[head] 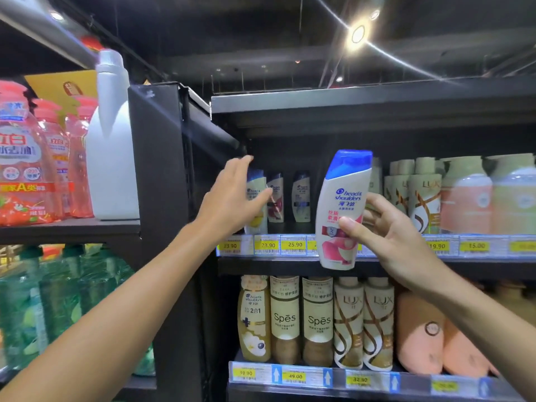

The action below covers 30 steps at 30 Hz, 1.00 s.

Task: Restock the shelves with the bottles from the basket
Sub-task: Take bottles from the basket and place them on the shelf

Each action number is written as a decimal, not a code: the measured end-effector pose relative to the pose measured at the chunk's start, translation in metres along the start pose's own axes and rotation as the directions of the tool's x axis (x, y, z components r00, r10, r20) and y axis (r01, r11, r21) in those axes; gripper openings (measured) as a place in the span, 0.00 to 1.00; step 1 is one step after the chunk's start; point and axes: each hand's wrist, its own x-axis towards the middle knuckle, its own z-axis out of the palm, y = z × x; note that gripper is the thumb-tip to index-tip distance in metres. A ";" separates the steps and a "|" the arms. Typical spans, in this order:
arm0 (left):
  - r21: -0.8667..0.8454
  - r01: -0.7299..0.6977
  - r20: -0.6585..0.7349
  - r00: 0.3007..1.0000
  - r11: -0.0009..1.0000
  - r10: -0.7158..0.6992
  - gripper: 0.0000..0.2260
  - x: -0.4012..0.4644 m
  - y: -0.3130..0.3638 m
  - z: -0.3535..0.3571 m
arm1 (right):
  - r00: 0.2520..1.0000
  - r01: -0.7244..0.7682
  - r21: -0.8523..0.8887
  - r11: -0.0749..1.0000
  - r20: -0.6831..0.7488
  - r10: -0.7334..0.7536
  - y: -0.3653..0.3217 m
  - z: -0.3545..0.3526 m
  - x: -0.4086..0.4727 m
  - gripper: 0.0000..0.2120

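My right hand [385, 230] grips a white Head & Shoulders bottle [340, 210] with a blue cap and pink label, held upright in front of the upper shelf [290, 261]. My left hand [232, 195] reaches with straight fingers into the shelf's left end and touches the leftmost of three small Head & Shoulders bottles [256, 198] standing at the back. A gap on the shelf lies behind the held bottle. The basket is out of view.
Lux bottles [417, 198] and peach pump bottles [467, 198] fill the upper shelf's right side. The lower shelf holds Spes [285, 317], Lux and peach bottles. A black upright post [162, 169] divides off the left unit with a white jug [111, 146] and pink detergent bottles [32, 158].
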 end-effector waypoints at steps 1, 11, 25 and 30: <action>-0.005 -0.128 -0.111 0.986 0.992 0.127 0.30 -0.009 -0.001 -0.015 | 1.000 0.004 -0.006 1.000 -0.002 -0.004 -0.002 0.003 0.005 0.18; 0.234 -0.234 -0.468 0.824 0.944 0.320 0.28 -0.042 -0.064 -0.036 | 0.999 0.025 0.000 1.000 -0.021 -0.025 -0.012 0.033 0.065 0.20; 0.199 -0.250 -0.497 0.808 0.947 0.318 0.29 -0.044 -0.075 -0.032 | 0.945 -0.285 -0.281 0.916 0.081 0.318 0.052 0.041 0.137 0.22; 0.191 -0.249 -0.503 0.806 0.950 0.312 0.29 -0.043 -0.076 -0.031 | 0.876 -0.434 -0.318 0.843 0.070 0.477 0.074 0.040 0.148 0.22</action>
